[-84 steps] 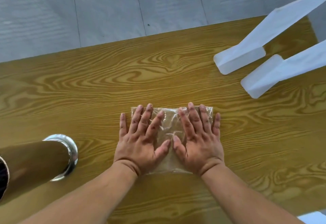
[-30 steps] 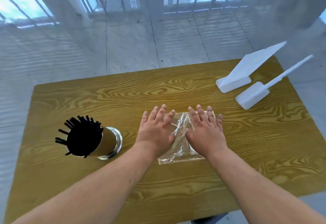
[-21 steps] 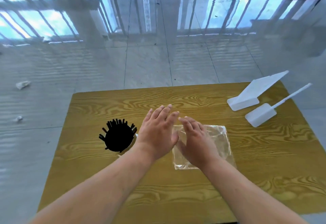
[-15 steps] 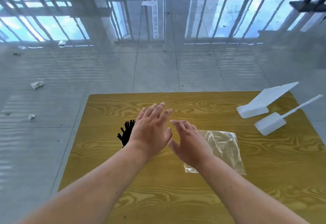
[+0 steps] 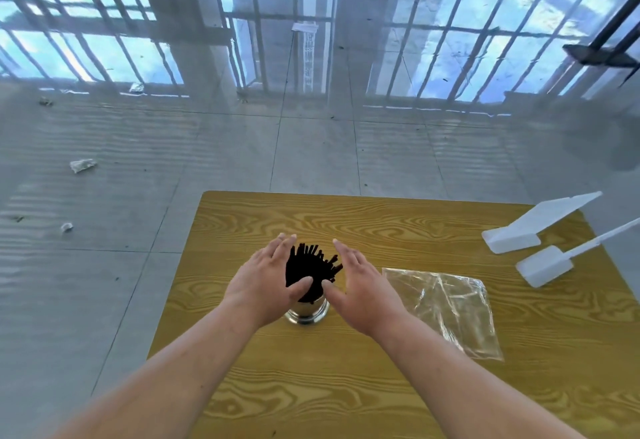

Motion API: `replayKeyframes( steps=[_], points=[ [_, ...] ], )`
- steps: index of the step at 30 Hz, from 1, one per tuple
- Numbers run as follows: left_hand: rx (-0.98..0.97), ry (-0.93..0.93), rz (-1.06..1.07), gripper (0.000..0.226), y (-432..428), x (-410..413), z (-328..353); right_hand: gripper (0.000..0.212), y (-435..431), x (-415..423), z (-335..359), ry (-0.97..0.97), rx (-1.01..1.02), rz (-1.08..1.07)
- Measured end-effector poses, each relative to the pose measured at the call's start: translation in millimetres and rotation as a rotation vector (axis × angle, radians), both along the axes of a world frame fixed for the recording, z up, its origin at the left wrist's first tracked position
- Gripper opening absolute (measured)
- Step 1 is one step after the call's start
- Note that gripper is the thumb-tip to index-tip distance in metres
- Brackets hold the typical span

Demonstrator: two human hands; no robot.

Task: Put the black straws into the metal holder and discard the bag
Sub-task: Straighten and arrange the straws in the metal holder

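A bundle of black straws (image 5: 311, 270) stands fanned out in the shiny metal holder (image 5: 307, 312) near the middle of the wooden table (image 5: 381, 224). My left hand (image 5: 266, 283) is on the holder's left side and my right hand (image 5: 360, 288) on its right, both with fingers spread, flanking the straws; whether they touch them is unclear. The clear plastic bag (image 5: 446, 307) lies flat and empty on the table to the right of my right hand.
Two white plastic pieces, a wedge-shaped one (image 5: 533, 227) and a paddle-like one (image 5: 550, 267), lie at the table's far right. Scraps of litter (image 5: 82, 165) dot the glossy tiled floor beyond the table's left edge.
Both hands lifted off the flattened bag and moved left to either side of the straw-filled holder. The bag stays flat on the table. My view pulled back and up.
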State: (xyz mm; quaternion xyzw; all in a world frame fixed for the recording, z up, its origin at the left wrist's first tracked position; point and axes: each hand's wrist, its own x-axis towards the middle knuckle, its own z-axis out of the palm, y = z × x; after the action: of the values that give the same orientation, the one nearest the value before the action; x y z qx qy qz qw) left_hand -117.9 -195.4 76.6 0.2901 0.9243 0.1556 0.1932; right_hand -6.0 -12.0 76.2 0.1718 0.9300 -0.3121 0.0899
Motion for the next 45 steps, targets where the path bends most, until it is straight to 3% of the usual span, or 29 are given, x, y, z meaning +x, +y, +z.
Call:
replayKeyframes(
  steps=[12, 19, 24, 31, 34, 40, 45],
  points=[
    [0.045, -0.117, -0.089, 0.088, -25.4, -17.0, -19.9, 0.077, -37.4, -17.0, 3.5, -0.089, 0.041, -0.039],
    [0.074, -0.021, -0.073, 0.058, -30.3, -32.5, -18.0, 0.067, -51.2, -9.7, 2.6, -0.045, 0.153, -0.296],
    [0.120, -0.057, -0.077, 0.030, -28.4, -38.5, -15.5, 0.057, -61.0, 1.9, 5.2, -0.062, 0.116, -0.259],
    [0.150, -0.071, -0.062, 0.015, -20.1, -39.7, -17.4, 0.040, -61.1, 4.0, 12.7, -0.016, 0.070, -0.307],
    [0.140, -0.077, -0.043, 0.018, -20.3, -37.0, -15.4, 0.027, -58.4, 7.4, 16.2, -0.035, 0.071, -0.352],
    [0.145, -0.052, 0.017, 0.051, -16.2, -45.1, -17.7, 0.018, -50.8, 6.7, 10.8, -0.062, 0.101, -0.353],
    [0.181, -0.087, 0.046, 0.055, -12.4, -42.0, -20.4, 0.014, -43.2, 0.8, 10.0, -0.059, 0.074, -0.322]
  ],
)
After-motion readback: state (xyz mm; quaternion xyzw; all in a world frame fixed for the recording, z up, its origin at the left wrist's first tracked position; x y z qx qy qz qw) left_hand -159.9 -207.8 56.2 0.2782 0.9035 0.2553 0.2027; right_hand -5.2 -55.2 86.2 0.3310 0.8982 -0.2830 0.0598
